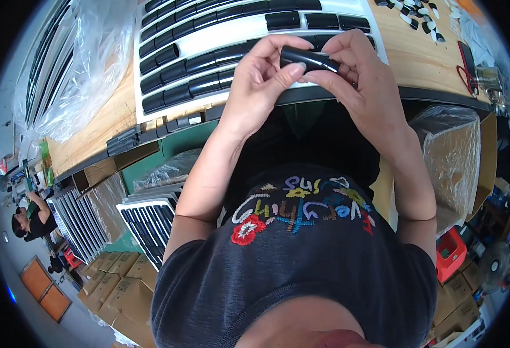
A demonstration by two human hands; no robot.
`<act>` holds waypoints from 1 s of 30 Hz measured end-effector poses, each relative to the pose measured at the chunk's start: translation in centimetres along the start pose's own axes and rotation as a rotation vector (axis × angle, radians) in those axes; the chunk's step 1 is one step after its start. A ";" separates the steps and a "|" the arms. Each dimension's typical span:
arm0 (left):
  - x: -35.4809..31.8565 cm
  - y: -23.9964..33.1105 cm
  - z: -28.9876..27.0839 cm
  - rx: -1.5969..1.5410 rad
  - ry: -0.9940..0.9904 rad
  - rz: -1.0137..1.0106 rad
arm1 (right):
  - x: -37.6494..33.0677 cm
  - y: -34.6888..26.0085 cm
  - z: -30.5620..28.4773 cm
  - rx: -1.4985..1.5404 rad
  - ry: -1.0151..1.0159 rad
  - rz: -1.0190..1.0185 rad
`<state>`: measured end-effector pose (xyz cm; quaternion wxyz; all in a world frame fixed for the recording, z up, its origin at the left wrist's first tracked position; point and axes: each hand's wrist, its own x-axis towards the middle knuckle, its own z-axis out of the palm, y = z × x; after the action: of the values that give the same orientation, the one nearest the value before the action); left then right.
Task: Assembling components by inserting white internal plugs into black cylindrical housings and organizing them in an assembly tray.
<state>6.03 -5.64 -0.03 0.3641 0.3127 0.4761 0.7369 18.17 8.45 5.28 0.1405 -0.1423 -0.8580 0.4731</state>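
Note:
A short glossy black tube [306, 58] is held level between my two hands, just above the near edge of a white tray [226, 39]. My left hand [255, 75] pinches its left end between thumb and fingers. At the other end, my right hand [365, 72] has its fingers curled round the tube, with the thumb beneath. Whether the right fingers also hold a smaller piece is hidden. Rows of similar black tubes [205, 84] lie in the tray, with bare white gaps in the middle rows.
Small black and white pieces [420, 17] lie scattered on the wooden table [414, 64] at the far right, near red-handled scissors [467, 78]. Clear plastic sheeting [95, 64] covers items at left. Below stand stacked trays [150, 223], cartons [118, 290] and a plastic-lined box [449, 156]. Another person [34, 217] is far left.

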 end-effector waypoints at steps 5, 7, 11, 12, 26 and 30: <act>-0.9 0.0 -0.6 -0.045 -0.061 -0.037 | -0.3 0.9 1.0 0.139 0.080 -0.061; -1.3 -0.3 -0.6 -0.164 -0.039 -0.049 | -0.4 1.1 1.7 0.269 0.147 -0.100; -1.7 0.5 0.1 -0.097 -0.016 -0.026 | -0.8 -0.3 1.0 0.188 0.077 -0.066; -1.8 0.8 0.3 0.013 0.003 0.007 | -0.8 -0.5 0.7 0.053 0.024 -0.107; -3.3 3.0 -0.9 0.446 -0.042 0.119 | -0.3 -2.2 0.2 0.056 -0.212 -0.033; -3.6 3.3 -1.2 0.471 -0.025 0.111 | 0.2 -2.3 0.9 0.178 -0.229 0.004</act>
<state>6.23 -10.13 2.26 0.2458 0.4236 0.6125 0.6205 17.36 6.66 6.80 0.0531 -0.0760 -0.8228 0.5608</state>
